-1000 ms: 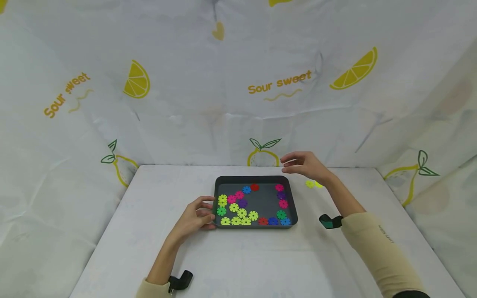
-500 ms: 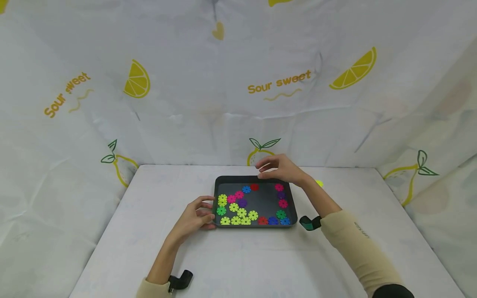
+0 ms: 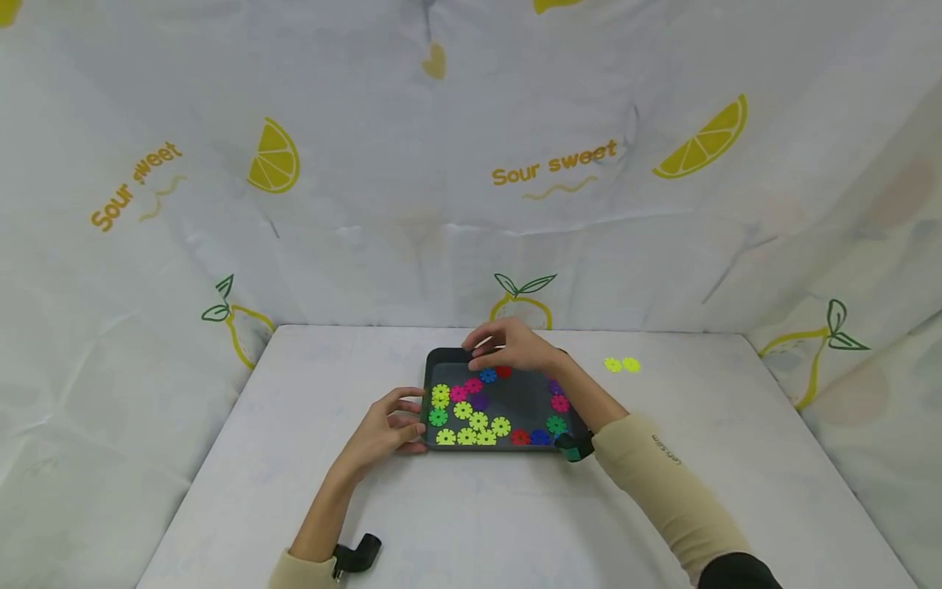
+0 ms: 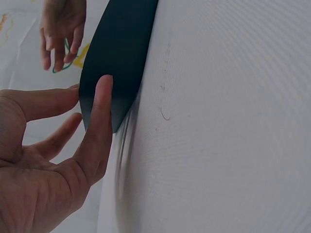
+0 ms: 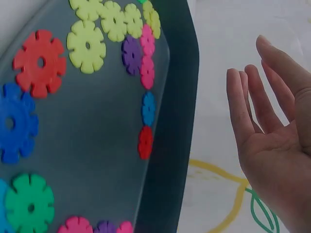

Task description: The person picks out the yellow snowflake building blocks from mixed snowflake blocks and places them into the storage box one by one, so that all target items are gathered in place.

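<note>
A dark grey rectangular tray (image 3: 526,402) lies on the white table, holding several flower-shaped plastic discs: yellow-green ones (image 3: 478,421) at the left and front, pink, purple, blue, red and green ones elsewhere. At the tray's left side, my left hand (image 3: 386,427) touches the outer wall with extended fingertips, as the left wrist view also shows. My right hand (image 3: 513,345) hovers over the tray's back edge, its fingers loosely bent and holding nothing. In the right wrist view the hand (image 5: 272,116) stands apart from the wall, beyond a row with a red disc (image 5: 145,142).
Two yellow discs (image 3: 613,365) lie on the table (image 3: 677,425) to the right behind the tray. A white cloth (image 3: 412,164) printed with lemons rises behind the table's back edge. Each wrist wears a black camera mount (image 3: 356,554).
My right hand has moved left and slightly down, from beyond the tray's right corner to over its back edge. The two yellow discs are uncovered again. My left hand stays put.
</note>
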Demonstrator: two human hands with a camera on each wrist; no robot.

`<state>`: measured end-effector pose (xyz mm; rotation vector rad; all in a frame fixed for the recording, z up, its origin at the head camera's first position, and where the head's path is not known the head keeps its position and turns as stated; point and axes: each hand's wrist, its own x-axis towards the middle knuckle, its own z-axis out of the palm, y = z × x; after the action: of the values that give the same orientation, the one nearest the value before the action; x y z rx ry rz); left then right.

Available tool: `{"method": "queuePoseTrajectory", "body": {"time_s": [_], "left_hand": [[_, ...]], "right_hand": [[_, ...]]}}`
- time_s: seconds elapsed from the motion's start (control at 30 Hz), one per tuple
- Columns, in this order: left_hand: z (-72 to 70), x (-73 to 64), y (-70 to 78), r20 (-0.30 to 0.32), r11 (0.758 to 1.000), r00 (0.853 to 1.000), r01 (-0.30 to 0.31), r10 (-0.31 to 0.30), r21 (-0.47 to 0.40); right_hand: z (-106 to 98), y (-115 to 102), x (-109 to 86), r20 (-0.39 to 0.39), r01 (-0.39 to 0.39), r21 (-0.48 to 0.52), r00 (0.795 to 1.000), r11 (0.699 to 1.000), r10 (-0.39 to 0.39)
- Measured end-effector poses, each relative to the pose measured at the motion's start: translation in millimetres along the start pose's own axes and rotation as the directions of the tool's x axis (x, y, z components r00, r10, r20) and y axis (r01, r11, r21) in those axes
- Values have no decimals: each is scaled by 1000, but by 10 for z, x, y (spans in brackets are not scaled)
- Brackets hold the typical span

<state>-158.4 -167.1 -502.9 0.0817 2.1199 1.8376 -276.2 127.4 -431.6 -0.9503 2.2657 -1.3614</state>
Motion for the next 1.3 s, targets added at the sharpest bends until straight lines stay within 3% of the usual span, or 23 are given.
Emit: {"method": "queuePoseTrajectory", "body": {"time_s": [0.4, 0.7, 0.93, 1.3], "left_hand": [[-18, -11, 10, 24, 1000, 1000, -5, 6, -16], [-8, -15, 17, 15, 1000, 1000, -7, 7, -2], [-4, -11, 11, 13, 1000, 1000, -8, 8, 0], [-7, -16, 26, 10, 1000, 1000, -1, 1, 1]], "right_hand": [[322, 67, 289, 103, -75, 73, 992, 995, 67], [448, 163, 390, 184, -200, 120, 967, 972, 177], [532, 229, 444, 186, -249, 47, 954, 967, 236], [578, 262, 517, 197, -238, -32, 951, 971, 239]]}}
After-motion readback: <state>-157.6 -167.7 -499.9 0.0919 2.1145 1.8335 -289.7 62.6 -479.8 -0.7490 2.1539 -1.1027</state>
